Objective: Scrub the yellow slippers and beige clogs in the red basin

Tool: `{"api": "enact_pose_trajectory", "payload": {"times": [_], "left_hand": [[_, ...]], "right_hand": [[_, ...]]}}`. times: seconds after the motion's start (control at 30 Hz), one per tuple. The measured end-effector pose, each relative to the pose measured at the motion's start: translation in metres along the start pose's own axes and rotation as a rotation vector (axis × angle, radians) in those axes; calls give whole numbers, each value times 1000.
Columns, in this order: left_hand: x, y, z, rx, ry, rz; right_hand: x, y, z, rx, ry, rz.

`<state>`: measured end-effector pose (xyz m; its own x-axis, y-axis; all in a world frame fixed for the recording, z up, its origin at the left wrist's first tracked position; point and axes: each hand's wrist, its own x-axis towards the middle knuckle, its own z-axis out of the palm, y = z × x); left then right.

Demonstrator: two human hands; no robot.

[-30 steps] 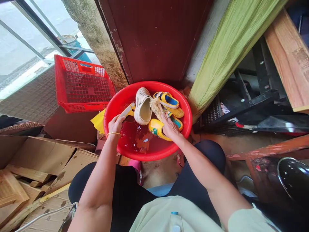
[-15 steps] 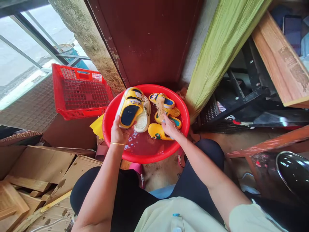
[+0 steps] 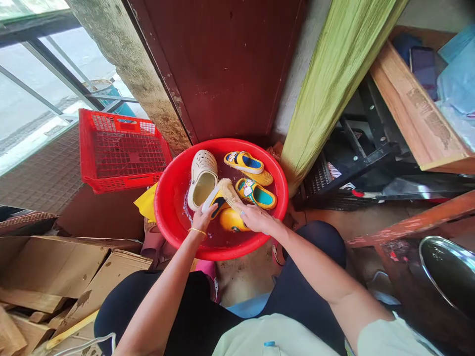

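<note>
My left hand [image 3: 203, 218] grips a yellow slipper with a white sole edge [image 3: 211, 199] by its heel end, low over the red basin [image 3: 162, 217]. In my right hand [image 3: 254, 217] is a scrubbing brush [image 3: 229, 193], its bristles against the slipper's toe end, which it partly hides. A cream clog [image 3: 203, 173] lies in the basin to the left. On the right are a yellow slipper with a blue insole [image 3: 251, 162] and one with a teal insole [image 3: 261, 196]. Another yellow slipper [image 3: 233, 220] sits beneath my hands in the water.
A red plastic crate [image 3: 122, 148] stands left of the basin, with cardboard boxes [image 3: 63, 262] nearer me. Behind rises a dark red door [image 3: 218, 69]. A green curtain [image 3: 326, 79] hangs at right, beside a black metal frame [image 3: 356, 143] and a wooden drawer [image 3: 419, 104].
My left hand has lowered the slipper toward the basin's middle and tilted it. My right hand has brought the brush left onto it. The cream clog now shows fully.
</note>
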<state>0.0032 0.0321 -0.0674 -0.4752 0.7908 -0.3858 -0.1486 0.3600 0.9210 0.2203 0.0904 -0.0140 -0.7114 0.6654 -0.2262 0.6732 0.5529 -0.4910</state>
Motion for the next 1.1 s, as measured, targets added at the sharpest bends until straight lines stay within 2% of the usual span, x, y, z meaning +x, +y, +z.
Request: {"api": "enact_pose_trajectory", "payload": {"times": [0.07,0.17,0.27,0.33,0.4,0.53,0.63,0.77,0.83,0.9,1.1], "left_hand": [[3,-5,-6,243,-22,97],[-2,-11,-7,517,-14,161],[-10,-14,-3,571,-21,218],[-13,-13,-2,604,-15,248],[-13,-12,-2,661,6,271],[-7,-13,-1,734,9,284],[-2,-13,1,729,36,303],[-6,-10,2,694,65,386],[-9,-8,2,661,51,372],[-10,-7,0,602,46,337],[3,-13,-2,290,100,248]], "right_hand": [[-2,0,-3,-47,-62,5],[7,1,-8,-96,-86,41],[19,0,-12,-109,-51,120],[20,-6,-13,-122,-39,118],[10,-15,-11,-146,-54,84],[-27,-41,0,-171,-124,-15],[-35,-48,1,-200,-127,-19],[-1,-32,-14,-262,-33,168],[17,-25,-19,-235,-27,209],[22,-26,-17,-209,-38,210],[-14,-49,6,-234,-119,38]]}}
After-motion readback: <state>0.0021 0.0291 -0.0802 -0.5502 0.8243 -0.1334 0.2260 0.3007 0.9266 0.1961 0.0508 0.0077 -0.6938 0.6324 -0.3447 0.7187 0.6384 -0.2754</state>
